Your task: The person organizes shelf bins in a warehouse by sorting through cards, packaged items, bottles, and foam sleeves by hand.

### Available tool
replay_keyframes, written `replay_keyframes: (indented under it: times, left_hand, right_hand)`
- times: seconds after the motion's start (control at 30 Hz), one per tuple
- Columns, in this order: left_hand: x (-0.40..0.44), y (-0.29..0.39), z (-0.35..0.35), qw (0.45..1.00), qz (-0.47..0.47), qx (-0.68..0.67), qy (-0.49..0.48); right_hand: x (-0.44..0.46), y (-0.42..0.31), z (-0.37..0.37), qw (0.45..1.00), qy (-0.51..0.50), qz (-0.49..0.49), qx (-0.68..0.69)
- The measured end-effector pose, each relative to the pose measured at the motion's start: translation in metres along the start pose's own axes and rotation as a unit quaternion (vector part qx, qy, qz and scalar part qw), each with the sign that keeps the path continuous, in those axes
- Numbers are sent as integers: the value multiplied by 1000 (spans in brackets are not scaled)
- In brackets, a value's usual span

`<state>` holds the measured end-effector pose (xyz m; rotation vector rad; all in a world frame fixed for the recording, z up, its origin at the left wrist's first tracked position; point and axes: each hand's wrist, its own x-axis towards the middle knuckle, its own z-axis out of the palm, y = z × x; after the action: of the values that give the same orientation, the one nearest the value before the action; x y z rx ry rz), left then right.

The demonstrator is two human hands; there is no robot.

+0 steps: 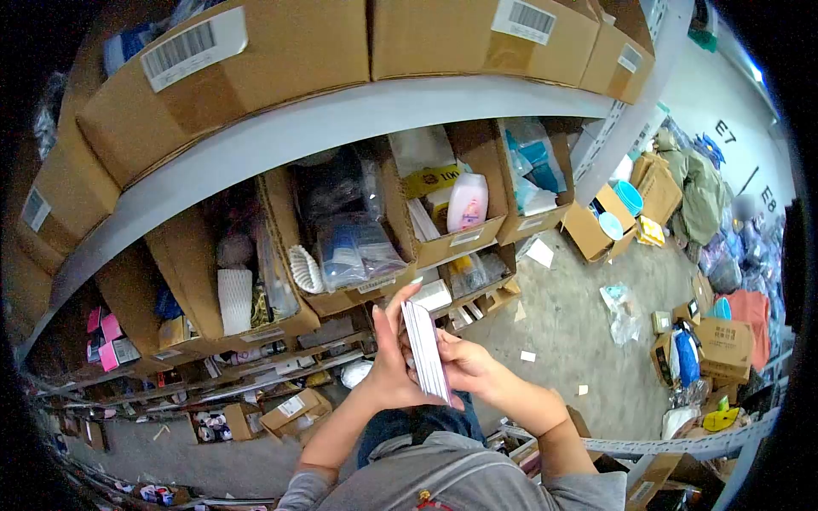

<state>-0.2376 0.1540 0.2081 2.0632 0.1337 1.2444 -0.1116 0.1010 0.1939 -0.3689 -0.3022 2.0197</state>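
A thin stack of pale, flat, card-like pieces with rounded corners (pixel 428 351) is held upright in front of the person's chest, its layered edge facing the camera. My left hand (pixel 394 353) supports it from the left, fingers partly behind it and pointing up. On the right side, my right hand (pixel 464 364) grips the same stack, fingers wrapped against its back. Just beyond the hands stands a shelf of open cardboard bins; the nearest bin (pixel 375 294) holds plastic-wrapped items, and the one to its right holds a pale pink bottle (pixel 468 203).
Labelled cartons (pixel 298 51) line the upper shelf (pixel 341 111). Lower shelves with small goods run along the left. At right, the concrete floor (pixel 562 315) has scattered papers, a plastic bag (pixel 620 313), open boxes (pixel 601 223) and piled bags. A white shelf post (pixel 635 111) rises at upper right.
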Motion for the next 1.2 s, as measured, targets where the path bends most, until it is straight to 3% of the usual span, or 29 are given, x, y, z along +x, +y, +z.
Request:
replay_keyframes:
  times: [0.23,0.3,0.33,0.43,0.5,0.6,0.7,0.8,0.9,0.97,1.03,1.13,1.2]
  left_hand:
    - [-2,-4,12,1000,-27,-11,-7]
    - [-3,-5,16,996,-28,-88,-17]
    - [-1,-3,17,992,-27,-124,-14]
    - [2,-3,12,998,-9,-31,-60]
    - [0,-3,19,999,-16,-35,-32]
    - [4,1,24,999,18,5,33]
    - [12,9,23,999,29,-3,46]
    - [15,5,28,998,18,-59,30]
    - [36,2,33,994,2,-76,82]
    - [45,4,26,994,-54,-25,91]
    - [44,5,25,991,-58,-12,119]
    - [37,3,32,971,-103,-41,213]
    - [33,6,33,964,-128,-81,218]
  right_hand:
    - [-6,-4,-9,1000,10,5,5]
    - [-8,-4,-15,993,-113,-2,44]
    - [-13,-6,-9,1000,1,1,-22]
    - [-19,-15,-10,995,-23,41,-91]
    - [-22,-20,-4,995,-18,34,-94]
    - [-23,-31,2,994,-94,-3,-60]
    - [-25,-51,11,971,-125,28,-201]
    - [-26,-63,8,962,-103,16,-251]
    - [-21,-89,21,942,-48,-86,-321]
    - [-17,-126,39,891,35,-155,-426]
    - [-3,-164,56,805,100,-215,-543]
    - [29,-200,68,613,203,-170,-744]
    - [57,-214,57,467,239,-110,-844]
